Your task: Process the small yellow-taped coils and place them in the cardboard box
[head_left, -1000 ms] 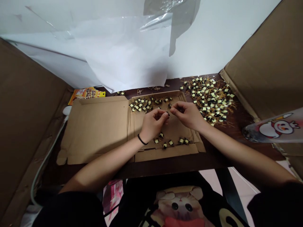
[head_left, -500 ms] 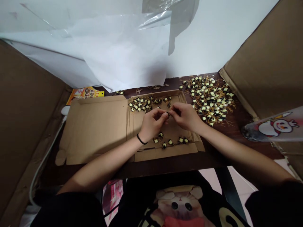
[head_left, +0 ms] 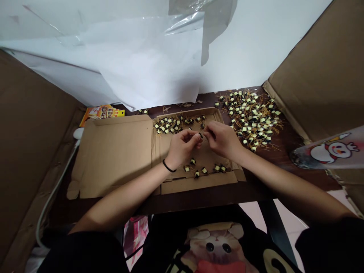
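Over the open cardboard box [head_left: 173, 186], my left hand [head_left: 182, 147] pinches a small dark component [head_left: 200, 135] between thumb and fingertips. My right hand [head_left: 221, 139] is just to its right, its fingers pinched together; whatever they hold is too small to make out. Behind my hands, a cluster of black and pale-yellow components [head_left: 168, 125] lies along the box's back left. Several more components [head_left: 204, 170] are spread near the front edge of the box. A large pile of such components with thin copper-coloured wires [head_left: 251, 117] rests on the dark table to the right.
The box's lid [head_left: 113, 151] lies flat at the left, with an orange-yellow packet [head_left: 104, 111] behind it. A white cable [head_left: 54, 189] runs down the left side. A cup with a snowman picture [head_left: 330, 149] lies at the right. Cardboard walls stand on both sides.
My right hand has moved slightly up and away from my left fingertips, opening a small gap. The left hand still pinches the component and has barely shifted.
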The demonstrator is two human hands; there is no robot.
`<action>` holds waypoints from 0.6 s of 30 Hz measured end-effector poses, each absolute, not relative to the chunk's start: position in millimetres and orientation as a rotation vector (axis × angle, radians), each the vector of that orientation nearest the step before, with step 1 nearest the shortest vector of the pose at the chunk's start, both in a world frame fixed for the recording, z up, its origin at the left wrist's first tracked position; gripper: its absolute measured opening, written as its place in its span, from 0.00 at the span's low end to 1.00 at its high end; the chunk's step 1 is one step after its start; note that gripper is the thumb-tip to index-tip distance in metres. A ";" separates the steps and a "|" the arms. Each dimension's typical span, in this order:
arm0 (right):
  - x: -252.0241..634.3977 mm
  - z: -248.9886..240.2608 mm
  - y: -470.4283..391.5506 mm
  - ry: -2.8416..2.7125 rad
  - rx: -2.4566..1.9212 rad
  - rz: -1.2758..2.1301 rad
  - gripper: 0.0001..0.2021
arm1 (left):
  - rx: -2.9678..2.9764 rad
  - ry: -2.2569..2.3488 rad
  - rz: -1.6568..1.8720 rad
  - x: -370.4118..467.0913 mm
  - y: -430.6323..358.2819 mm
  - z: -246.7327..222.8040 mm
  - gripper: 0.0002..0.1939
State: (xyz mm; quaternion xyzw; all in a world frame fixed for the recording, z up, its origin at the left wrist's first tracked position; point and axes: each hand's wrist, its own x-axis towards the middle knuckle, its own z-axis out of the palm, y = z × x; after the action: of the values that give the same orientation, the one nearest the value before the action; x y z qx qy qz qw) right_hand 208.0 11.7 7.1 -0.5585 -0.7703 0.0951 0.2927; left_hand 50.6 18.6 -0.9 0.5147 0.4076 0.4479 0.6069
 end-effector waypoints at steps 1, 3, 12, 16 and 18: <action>208.0 7.3 12.0 -2.051 -1.484 0.260 0.05 | 1.176 0.944 1.030 50.6 18.7 -0.6 0.11; 208.2 8.2 13.3 -2.036 -1.490 0.323 0.06 | 1.161 0.944 1.012 50.2 19.0 -0.3 0.11; 215.2 16.9 22.8 -1.836 -1.408 0.934 0.11 | 1.064 0.884 0.979 46.3 22.2 -1.2 0.18; 215.8 19.8 21.5 -1.768 -1.327 1.121 0.15 | 0.985 0.832 0.953 43.0 24.5 -2.4 0.18; 214.7 20.1 20.0 -1.720 -1.285 1.172 0.16 | 0.948 0.794 0.935 41.7 24.9 -2.4 0.18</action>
State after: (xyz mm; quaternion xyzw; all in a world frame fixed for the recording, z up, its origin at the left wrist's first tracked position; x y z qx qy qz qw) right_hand 214.7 20.0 20.1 -0.4940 -0.6609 0.4505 0.3408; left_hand 41.7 24.9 -2.4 0.4280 0.3584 0.4221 0.7143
